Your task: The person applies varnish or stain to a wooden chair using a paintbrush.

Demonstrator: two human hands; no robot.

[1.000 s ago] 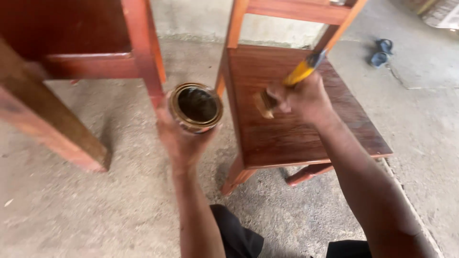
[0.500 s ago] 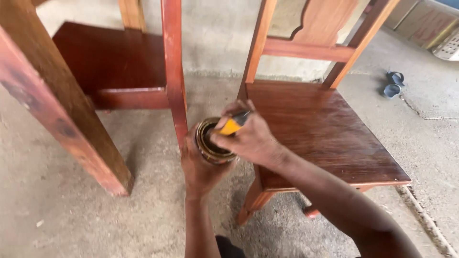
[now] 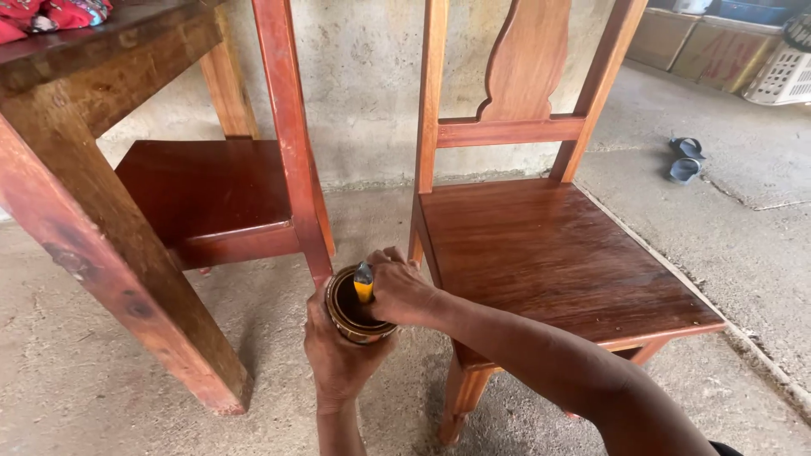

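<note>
My left hand point(image 3: 340, 359) cups a small round tin of dark varnish point(image 3: 353, 306) from below, holding it just in front of the chair's front left corner. My right hand point(image 3: 404, 289) grips a brush with a yellow handle point(image 3: 363, 285), and the brush end is down inside the tin, hidden from view. A glossy reddish-brown wooden chair point(image 3: 549, 245) stands to the right of the tin, its seat shiny and its carved back upright against the wall.
A second varnished chair point(image 3: 211, 190) stands at the left, partly under a rough red wooden table leg point(image 3: 110, 262). A pair of blue sandals point(image 3: 684, 160) lies on the concrete floor at right. Boxes and a white basket point(image 3: 781, 76) sit in the far right corner.
My right hand brought the brush from above the chair seat to the tin and lowered it inside. The view tilted up, showing the chair's back and the wall.
</note>
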